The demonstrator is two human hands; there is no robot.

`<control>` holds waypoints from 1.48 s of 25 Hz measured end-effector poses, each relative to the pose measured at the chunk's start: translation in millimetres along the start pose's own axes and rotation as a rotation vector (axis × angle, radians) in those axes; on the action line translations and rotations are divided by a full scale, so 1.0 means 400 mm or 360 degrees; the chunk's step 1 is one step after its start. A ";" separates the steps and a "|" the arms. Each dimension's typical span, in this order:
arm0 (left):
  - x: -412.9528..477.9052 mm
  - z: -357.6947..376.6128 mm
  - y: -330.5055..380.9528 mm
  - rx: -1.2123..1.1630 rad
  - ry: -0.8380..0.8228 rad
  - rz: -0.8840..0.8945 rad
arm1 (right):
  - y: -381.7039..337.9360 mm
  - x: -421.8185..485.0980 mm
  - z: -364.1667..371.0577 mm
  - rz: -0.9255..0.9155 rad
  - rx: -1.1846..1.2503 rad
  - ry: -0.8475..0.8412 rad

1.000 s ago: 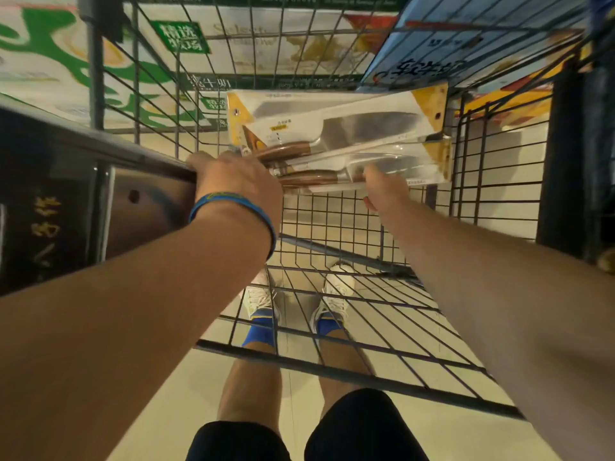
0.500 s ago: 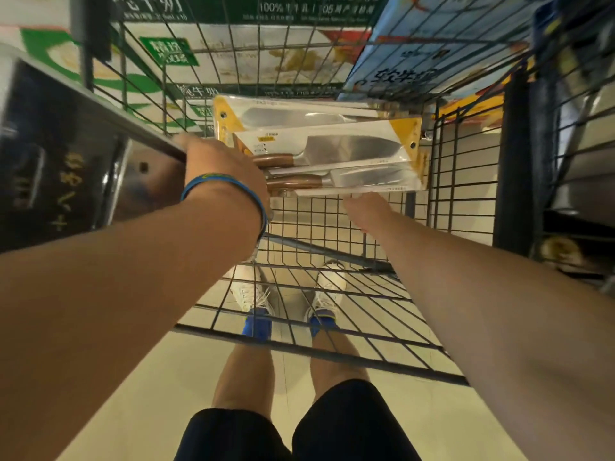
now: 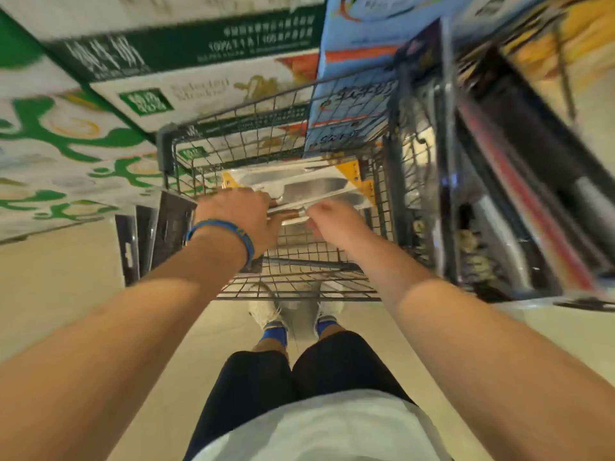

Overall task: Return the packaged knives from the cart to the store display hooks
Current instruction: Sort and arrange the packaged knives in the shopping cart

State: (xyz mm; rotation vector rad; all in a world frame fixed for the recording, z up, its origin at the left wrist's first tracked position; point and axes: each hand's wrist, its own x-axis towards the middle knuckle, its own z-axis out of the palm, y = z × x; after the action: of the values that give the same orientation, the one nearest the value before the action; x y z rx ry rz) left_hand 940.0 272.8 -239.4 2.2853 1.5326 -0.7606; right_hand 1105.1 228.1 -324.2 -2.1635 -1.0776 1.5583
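A stack of packaged knives (image 3: 309, 186), in clear blister packs with yellow card corners and wooden handles, is held flat inside the black wire cart (image 3: 276, 104). My left hand (image 3: 239, 216), with a blue wristband, grips the stack at its handle end on the left. My right hand (image 3: 332, 221) pinches the near lower edge of the packs. The fingers of both hands are hidden behind the packs. No display hooks can be made out in the blur.
Stacked green-and-white cartons (image 3: 66, 134) and a blue carton (image 3: 352, 81) stand beyond the cart's left and far sides. A dark, blurred store rack (image 3: 519, 194) rises close on the right. Below are my legs, white shoes (image 3: 266, 311) and the pale floor (image 3: 60, 287).
The view has pulled back and up, so the whole cart basket now shows. Both hands still hold the knife packs, which sit slightly higher in the basket.
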 end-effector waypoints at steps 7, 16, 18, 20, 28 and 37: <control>-0.104 -0.222 0.225 -0.0981 0.0118 0.0113 | -0.089 -0.321 -0.298 -0.0432 0.0305 0.0668; -0.086 -0.179 0.482 -0.1230 -0.0439 -0.0114 | -0.097 -0.250 -0.471 0.0002 -0.1072 0.0426; -0.099 -0.157 0.497 -0.1133 -0.0580 -0.0176 | -0.097 -0.200 -0.482 -0.0095 -0.1146 0.0353; -0.126 -0.117 0.490 -0.1147 -0.0493 -0.0066 | -0.100 -0.147 -0.501 -0.0139 -0.1206 0.0358; -0.090 -0.126 0.456 -0.1408 -0.0412 -0.0191 | -0.122 -0.013 -0.511 -0.0343 -0.1172 0.0519; -0.050 -0.109 0.464 -0.1221 -0.0339 -0.0160 | -0.149 0.025 -0.539 -0.0276 -0.1169 0.0307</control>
State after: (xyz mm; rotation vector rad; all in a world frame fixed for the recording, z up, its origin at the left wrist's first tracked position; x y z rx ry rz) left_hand 1115.8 206.5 -202.0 1.5264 1.4992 -0.3271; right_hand 1276.1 319.7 -212.2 -2.4781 -1.9218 0.9255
